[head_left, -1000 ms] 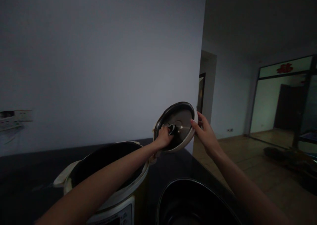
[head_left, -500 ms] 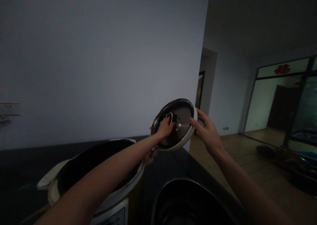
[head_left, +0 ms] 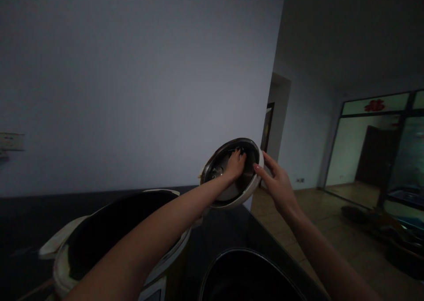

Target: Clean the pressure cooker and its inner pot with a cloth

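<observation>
A round cooker lid (head_left: 247,184) with a white rim and shiny metal inner face is held up, tilted, above the far end of the dark counter. My right hand (head_left: 276,182) grips its right rim, thumb on the inner side. My left hand (head_left: 236,164) presses against the upper part of the lid's inner face, fingers over a dark cloth that shows only as a dark bit at the fingertips. Below my left forearm stands the open cooker body (head_left: 66,257), white-rimmed with a dark inside.
A black inner pot (head_left: 245,270) sits at the bottom edge on the dark counter (head_left: 218,230). A grey wall rises behind, with a socket plate (head_left: 9,141) at the left. To the right are a tiled floor, a doorway and glass doors.
My left hand has slid with the cloth from the lid's left side up to its top part. The view has shifted a little to the right and the lid has barely moved.
</observation>
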Demonstrator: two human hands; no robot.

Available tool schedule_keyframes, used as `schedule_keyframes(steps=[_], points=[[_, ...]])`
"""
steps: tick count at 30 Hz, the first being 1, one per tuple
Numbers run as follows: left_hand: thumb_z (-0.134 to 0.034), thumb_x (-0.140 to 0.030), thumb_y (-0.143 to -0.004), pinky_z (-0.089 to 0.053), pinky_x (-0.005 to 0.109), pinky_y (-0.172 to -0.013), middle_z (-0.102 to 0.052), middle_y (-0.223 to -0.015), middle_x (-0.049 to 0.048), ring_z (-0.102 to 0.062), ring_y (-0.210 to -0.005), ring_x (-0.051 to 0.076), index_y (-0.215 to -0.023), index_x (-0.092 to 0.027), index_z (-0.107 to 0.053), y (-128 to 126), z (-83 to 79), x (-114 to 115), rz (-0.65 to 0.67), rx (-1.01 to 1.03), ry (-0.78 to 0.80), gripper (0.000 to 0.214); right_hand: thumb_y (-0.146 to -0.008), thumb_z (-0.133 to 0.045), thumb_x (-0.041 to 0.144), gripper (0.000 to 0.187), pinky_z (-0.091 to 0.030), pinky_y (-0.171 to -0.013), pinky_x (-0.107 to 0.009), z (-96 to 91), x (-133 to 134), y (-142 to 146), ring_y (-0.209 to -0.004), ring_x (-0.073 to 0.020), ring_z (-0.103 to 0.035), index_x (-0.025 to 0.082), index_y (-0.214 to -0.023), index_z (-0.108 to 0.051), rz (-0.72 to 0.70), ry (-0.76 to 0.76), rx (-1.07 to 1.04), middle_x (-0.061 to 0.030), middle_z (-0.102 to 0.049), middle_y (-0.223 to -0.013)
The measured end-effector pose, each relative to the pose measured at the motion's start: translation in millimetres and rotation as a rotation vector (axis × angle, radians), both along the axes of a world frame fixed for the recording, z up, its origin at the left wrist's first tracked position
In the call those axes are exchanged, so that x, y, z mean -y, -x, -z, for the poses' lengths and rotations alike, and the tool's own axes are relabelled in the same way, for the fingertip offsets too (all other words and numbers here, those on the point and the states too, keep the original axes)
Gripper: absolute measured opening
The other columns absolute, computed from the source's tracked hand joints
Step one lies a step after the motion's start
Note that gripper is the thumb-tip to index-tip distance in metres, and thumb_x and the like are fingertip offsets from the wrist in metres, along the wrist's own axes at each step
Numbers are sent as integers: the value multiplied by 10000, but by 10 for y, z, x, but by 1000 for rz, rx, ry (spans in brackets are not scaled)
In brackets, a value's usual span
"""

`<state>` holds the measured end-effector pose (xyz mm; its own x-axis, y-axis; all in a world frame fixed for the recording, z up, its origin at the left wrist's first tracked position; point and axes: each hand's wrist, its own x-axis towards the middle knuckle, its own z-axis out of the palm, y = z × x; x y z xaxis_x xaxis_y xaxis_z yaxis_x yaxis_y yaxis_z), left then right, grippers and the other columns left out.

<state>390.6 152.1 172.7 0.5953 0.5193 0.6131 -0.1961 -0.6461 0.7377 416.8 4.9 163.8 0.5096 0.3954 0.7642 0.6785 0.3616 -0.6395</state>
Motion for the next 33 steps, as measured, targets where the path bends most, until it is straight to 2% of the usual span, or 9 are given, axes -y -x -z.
schedule_keyframes(steps=[4,9,12,16,21,24,26,29,33], points=[[-345,-285,-983,-207,373,-1212,-346,-1562,176,-278,-1477,232,-1450,-37,-422,44,-55,163,92,40,36,535,-767,-711,498,604,-395,-1114,-548,-2,5,-19,-1318,-318,-515,222,-1298,-623,-6,6,25,-105,-586,-1391],[-363,-282,-984,-313,439,-1162,-607,-1374,128,-496,-1337,253,-1311,-140,-588,219,7,301,195,51,73,422,-771,-707,482,585,-392,-1116,-541,-8,24,-22,-1298,-311,-537,212,-1285,-634,12,7,52,-106,-613,-1359],[-360,-329,-989,-391,454,-1098,-689,-1234,138,-587,-1217,272,-1171,-121,-659,371,99,347,284,28,138,407,-761,-711,478,593,-393,-1113,-544,-4,26,-26,-1304,-317,-528,203,-1281,-638,35,5,65,-114,-615,-1354],[-389,-344,-972,-367,404,-1108,-680,-1249,123,-595,-1193,240,-1133,-106,-662,579,273,353,442,-7,262,397,-761,-708,472,579,-393,-1107,-549,1,28,-26,-1311,-318,-521,216,-1276,-642,51,6,71,-104,-610,-1362],[-361,-412,-973,-398,460,-1060,-692,-1192,171,-608,-1155,294,-1092,-49,-669,821,448,252,435,-201,153,490,-779,-679,483,584,-389,-1111,-545,-1,42,-27,-1315,-309,-518,210,-1292,-627,77,28,103,-106,-600,-1374],[-324,-451,-986,-345,485,-1114,-622,-1337,160,-537,-1270,301,-1258,-75,-603,892,462,196,456,-261,-32,541,-771,-684,482,597,-396,-1105,-553,-8,40,-37,-1312,-310,-520,208,-1298,-622,79,41,100,-113,-591,-1383],[-314,-444,-992,-230,463,-1192,-453,-1519,123,-382,-1418,267,-1427,-114,-460,857,431,177,462,-223,-146,565,-765,-690,475,599,-401,-1101,-553,-14,34,-40,-1306,-310,-526,203,-1294,-623,69,38,93,-118,-587,-1386],[-269,-417,-1001,-118,420,-1232,-252,-1619,77,-210,-1500,203,-1528,-137,-290,676,341,146,432,-187,-225,597,-760,-695,458,588,-402,-1103,-542,-23,27,-33,-1293,-305,-538,194,-1281,-631,52,21,81,-120,-600,-1372],[-251,-371,-1003,-128,383,-1234,-209,-1630,101,-176,-1507,186,-1547,-109,-221,360,180,-1,346,-149,-320,605,-754,-708,462,577,-405,-1103,-533,-23,33,-10,-1281,-299,-548,204,-1266,-640,27,11,65,-111,-613,-1357]])
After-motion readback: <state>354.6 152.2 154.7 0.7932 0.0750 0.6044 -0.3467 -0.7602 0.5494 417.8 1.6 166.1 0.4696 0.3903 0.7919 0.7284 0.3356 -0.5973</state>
